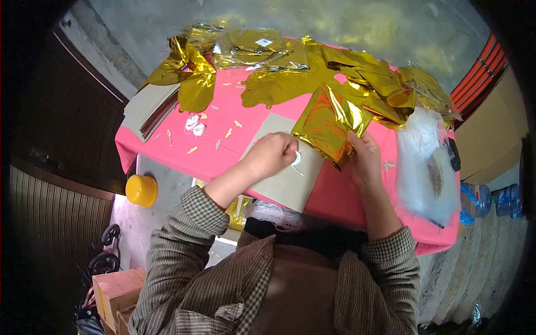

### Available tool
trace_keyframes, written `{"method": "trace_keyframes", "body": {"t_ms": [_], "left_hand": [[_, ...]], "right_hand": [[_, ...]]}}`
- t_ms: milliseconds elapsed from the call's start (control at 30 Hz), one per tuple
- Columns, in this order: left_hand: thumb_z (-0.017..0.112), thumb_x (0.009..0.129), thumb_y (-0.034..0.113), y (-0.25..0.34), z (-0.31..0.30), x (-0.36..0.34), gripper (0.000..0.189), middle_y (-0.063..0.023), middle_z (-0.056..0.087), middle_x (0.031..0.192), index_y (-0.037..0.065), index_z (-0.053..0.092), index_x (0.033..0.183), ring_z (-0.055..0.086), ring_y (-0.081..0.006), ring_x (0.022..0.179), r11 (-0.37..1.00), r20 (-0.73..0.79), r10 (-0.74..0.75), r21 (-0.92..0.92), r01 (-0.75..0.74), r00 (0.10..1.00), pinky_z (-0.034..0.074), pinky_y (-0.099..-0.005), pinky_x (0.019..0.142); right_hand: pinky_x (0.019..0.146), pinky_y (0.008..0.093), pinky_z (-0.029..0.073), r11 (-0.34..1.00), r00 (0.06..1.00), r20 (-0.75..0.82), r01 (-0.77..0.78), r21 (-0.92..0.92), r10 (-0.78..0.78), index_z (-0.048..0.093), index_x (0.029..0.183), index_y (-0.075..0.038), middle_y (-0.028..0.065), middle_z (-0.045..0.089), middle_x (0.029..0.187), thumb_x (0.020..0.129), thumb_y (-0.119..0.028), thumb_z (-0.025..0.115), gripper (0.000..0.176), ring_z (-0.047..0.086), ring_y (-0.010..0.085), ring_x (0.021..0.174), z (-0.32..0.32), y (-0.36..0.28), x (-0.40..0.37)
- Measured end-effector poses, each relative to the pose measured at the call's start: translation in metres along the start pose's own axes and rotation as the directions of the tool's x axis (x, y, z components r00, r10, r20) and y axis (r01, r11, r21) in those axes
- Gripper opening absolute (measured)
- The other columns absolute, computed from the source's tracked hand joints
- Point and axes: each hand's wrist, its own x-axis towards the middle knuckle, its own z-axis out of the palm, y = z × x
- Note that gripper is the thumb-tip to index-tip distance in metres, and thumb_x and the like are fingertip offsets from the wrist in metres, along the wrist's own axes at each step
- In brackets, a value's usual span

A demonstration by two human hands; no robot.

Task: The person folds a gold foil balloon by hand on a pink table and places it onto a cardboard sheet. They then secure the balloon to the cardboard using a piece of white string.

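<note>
My right hand (365, 159) pinches the lower right edge of a folded gold foil balloon (332, 125), shiny and creased. My left hand (272, 155) is closed, and a small coil of white string (298, 161) shows at its fingers with a loose end hanging down. Beneath the left hand lies a grey-beige cardboard sheet (293, 187), partly covered by that hand and the foil. More flat gold foil balloons (290, 84) spread along the far side of the table.
A pink cloth (184, 149) covers the table. On it lie white string bundles (195, 125), scattered small clips, a stack of cardboard sheets (146, 109) at left and clear plastic bags (422, 167) at right. A yellow tub (141, 190) and cardboard box (120, 290) stand below left.
</note>
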Motion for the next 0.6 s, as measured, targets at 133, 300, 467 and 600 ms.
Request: {"method": "trace_keyframes", "body": {"t_ms": [133,300,467,600], "left_hand": [[0.061,0.079,0.008,0.006,-0.002,-0.004,0.009,-0.0165,0.057,0.077,0.001,0.056,0.077,0.06,-0.0336,0.072,0.997,-0.253,0.042,-0.044,-0.055,0.967,0.049,-0.0417,0.063],[0.063,0.079,0.008,0.006,0.001,-0.01,0.01,-0.0119,0.056,0.08,0.002,0.056,0.081,0.059,-0.0291,0.072,0.921,-0.335,0.367,0.263,-0.288,0.868,0.05,-0.0385,0.061],[0.064,0.076,0.008,0.0,0.004,-0.021,0.012,-0.0078,0.054,0.081,0.004,0.056,0.083,0.059,-0.0258,0.074,0.811,-0.205,0.508,0.441,-0.384,0.837,0.051,-0.0367,0.062],[0.067,0.076,0.007,-0.005,0.002,-0.026,0.014,-0.0087,0.058,0.085,0.004,0.06,0.088,0.061,-0.0268,0.076,0.83,-0.158,0.48,0.399,-0.389,0.863,0.051,-0.0367,0.064]], "right_hand": [[0.083,0.0296,0.048,0.999,1.0,0.007,-0.03,0.04,0.03,0.058,0.113,0.0,0.0068,0.065,0.106,0.093,-0.01,0.053,0.023,0.062,0.0146,0.094,-0.002,0.001,0.001],[0.077,0.0267,0.049,1.0,1.0,-0.02,-0.004,0.028,0.005,0.057,0.113,0.0,0.0063,0.065,0.102,0.093,-0.01,0.056,0.023,0.062,0.0116,0.086,0.007,-0.004,-0.004],[0.083,0.0287,0.048,1.0,1.0,0.005,-0.02,-0.002,0.02,0.058,0.114,0.0,0.0068,0.064,0.107,0.093,-0.011,0.054,0.024,0.062,0.0142,0.093,-0.003,0.0,-0.001],[0.079,0.0273,0.049,1.0,1.0,-0.013,-0.002,0.027,0.002,0.058,0.113,0.0,0.0063,0.065,0.104,0.093,-0.01,0.055,0.023,0.062,0.0127,0.089,0.006,-0.003,-0.003]]}}
